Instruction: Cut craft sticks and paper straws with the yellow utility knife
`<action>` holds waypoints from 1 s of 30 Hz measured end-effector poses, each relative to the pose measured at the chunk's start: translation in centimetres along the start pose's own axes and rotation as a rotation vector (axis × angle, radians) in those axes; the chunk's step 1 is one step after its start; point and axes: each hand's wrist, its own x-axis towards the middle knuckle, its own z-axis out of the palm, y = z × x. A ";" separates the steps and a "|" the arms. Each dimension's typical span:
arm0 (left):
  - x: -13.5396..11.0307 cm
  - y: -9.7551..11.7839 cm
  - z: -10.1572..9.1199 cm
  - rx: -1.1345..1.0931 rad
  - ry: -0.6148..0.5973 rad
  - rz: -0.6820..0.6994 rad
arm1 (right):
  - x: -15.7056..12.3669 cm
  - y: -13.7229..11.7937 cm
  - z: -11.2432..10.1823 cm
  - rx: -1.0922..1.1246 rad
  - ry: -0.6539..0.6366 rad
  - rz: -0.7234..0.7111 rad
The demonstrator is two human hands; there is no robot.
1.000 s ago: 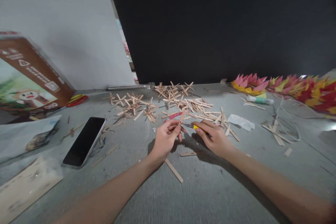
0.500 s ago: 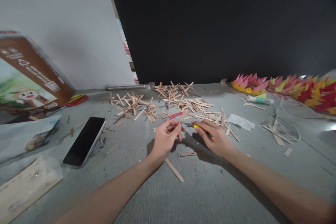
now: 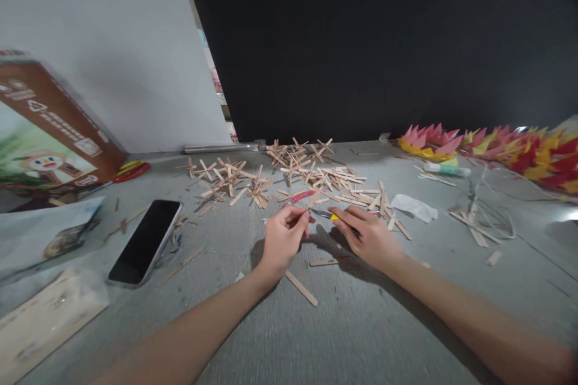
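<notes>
Pale raw-wood craft sticks (image 3: 316,177) lie matt on the rough grey table (image 3: 361,325) (the phone (image 3: 145,242) alone is glossy glass).

My right hand (image 3: 368,237) has slid the yellow knife (image 3: 329,215) a little left toward the stick (image 3: 311,201) pinched in my left hand (image 3: 282,239), blade now showing.

sticks (image 3: 316,177): pale tan wood
knife (image 3: 334,216): yellow body in right hand (image 3: 368,237)
phone (image 3: 145,242): black, at 9 o'clock
paper flowers (image 3: 497,147): pink, yellow, red, at 2 o'clock
table (image 3: 361,325): grey
box (image 3: 45,132): brown, cartoon print
</notes>
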 end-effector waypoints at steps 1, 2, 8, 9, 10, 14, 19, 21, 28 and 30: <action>0.0 0.0 0.0 0.003 0.002 0.000 | -0.1 0.0 0.0 -0.013 0.001 -0.008; 0.0 0.1 0.0 0.005 0.002 0.002 | -0.1 0.0 0.1 -0.021 0.002 -0.014; 0.0 0.0 0.0 0.017 -0.009 0.011 | -0.2 -0.1 0.2 -0.055 0.020 0.007; 0.0 0.0 0.0 0.017 -0.008 0.010 | -0.2 -0.1 0.2 -0.063 0.022 0.011; 0.0 0.0 0.0 0.018 -0.009 0.010 | -0.1 -0.1 0.2 -0.070 0.023 0.017; -0.2 0.3 0.1 0.015 -0.018 0.007 | -0.1 -0.2 0.3 -0.059 0.047 0.047; -0.2 0.6 0.1 -0.011 0.004 -0.024 | -0.2 -0.3 0.0 0.039 0.035 0.024; -0.2 0.5 0.1 -0.019 -0.002 -0.036 | -0.3 -0.3 0.0 0.054 0.027 0.017; -0.1 0.4 0.0 0.012 -0.040 -0.022 | -0.2 -0.5 -0.2 0.061 0.013 0.013; -0.2 0.5 0.0 0.018 -0.040 -0.017 | -0.2 -0.4 -0.1 0.058 0.013 0.012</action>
